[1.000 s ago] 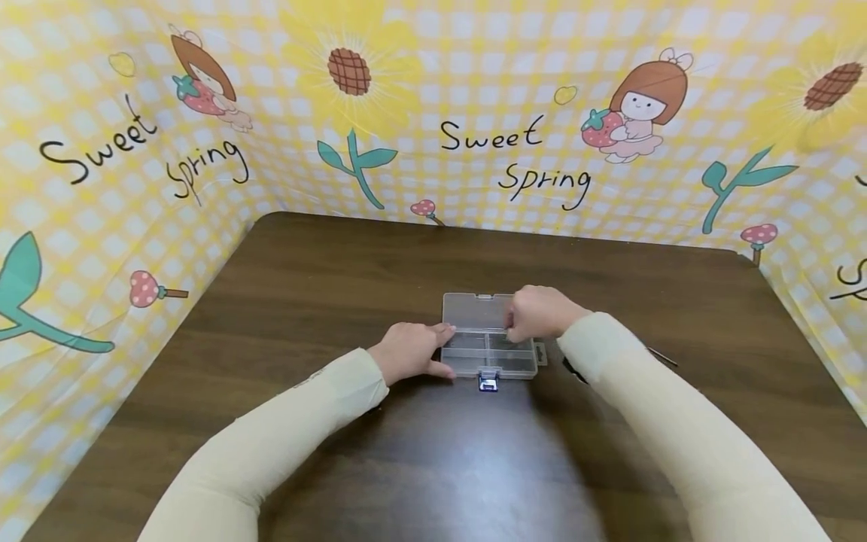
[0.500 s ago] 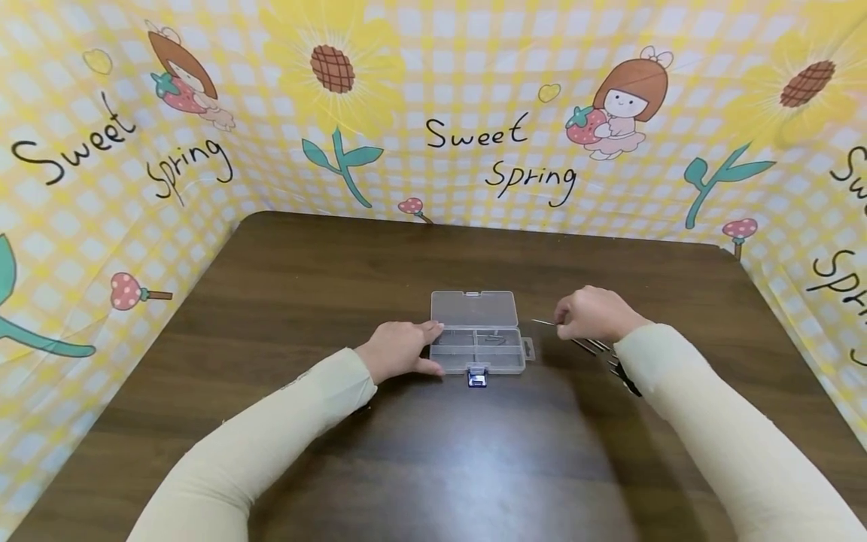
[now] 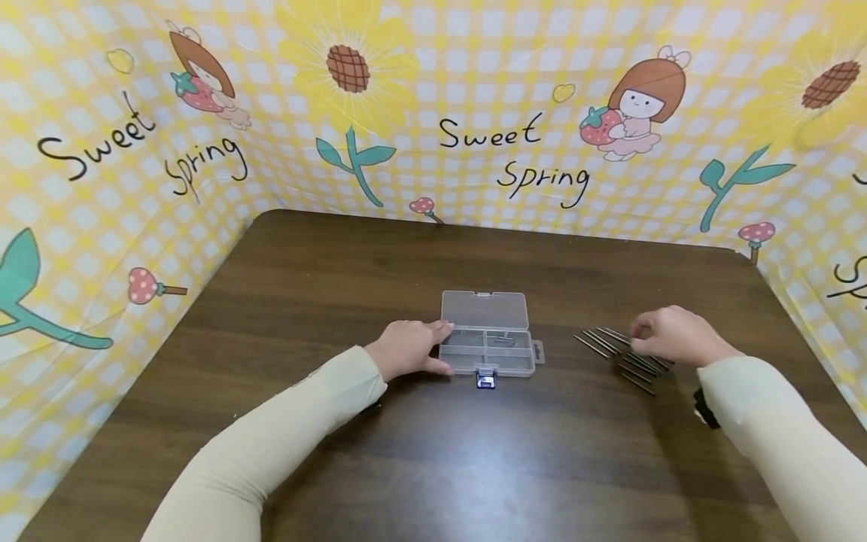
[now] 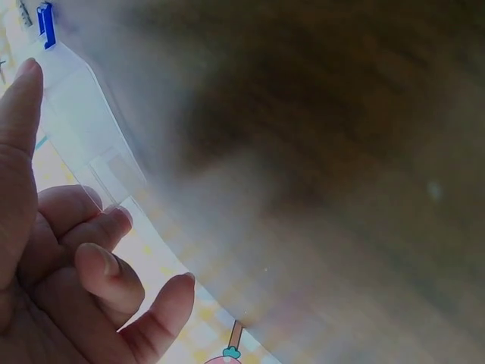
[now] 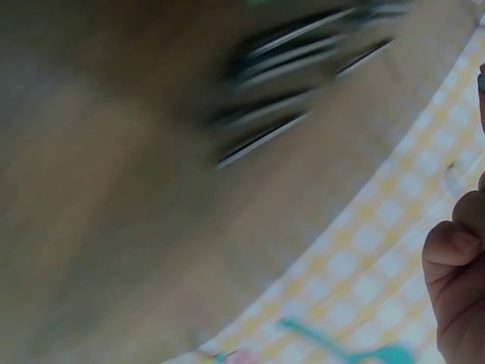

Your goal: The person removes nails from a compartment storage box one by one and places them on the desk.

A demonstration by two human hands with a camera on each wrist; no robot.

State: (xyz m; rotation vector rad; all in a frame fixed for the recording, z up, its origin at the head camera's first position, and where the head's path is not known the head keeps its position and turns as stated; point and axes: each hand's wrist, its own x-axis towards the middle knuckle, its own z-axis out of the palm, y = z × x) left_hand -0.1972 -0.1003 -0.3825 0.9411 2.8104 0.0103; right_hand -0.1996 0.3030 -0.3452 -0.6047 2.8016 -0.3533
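In the head view an open clear plastic compartment box (image 3: 462, 363) lies mid-table, its lid (image 3: 484, 310) folded back and a blue latch (image 3: 485, 379) at its front. A few thin metal pieces (image 3: 503, 338) lie in its back right compartment. My left hand (image 3: 405, 351) holds the box's left end, thumb at the front corner and a finger near the hinge. To the right, my right hand (image 3: 677, 336) hovers low over several thin metal rods (image 3: 637, 364), fingers curled. Whether it pinches a rod is hidden; the right wrist view (image 5: 459, 265) cuts off the fingertips.
The dark wooden table (image 3: 339, 286) ends at a yellow checked cloth (image 3: 474, 90) with flowers and lettering, hung behind and on both sides. A hang tab (image 3: 539, 352) sticks out from the box's right end.
From over the box my right hand has moved right, carrying a thin rod half a second ago, and is now over the loose rods. My left hand has stayed on the box.
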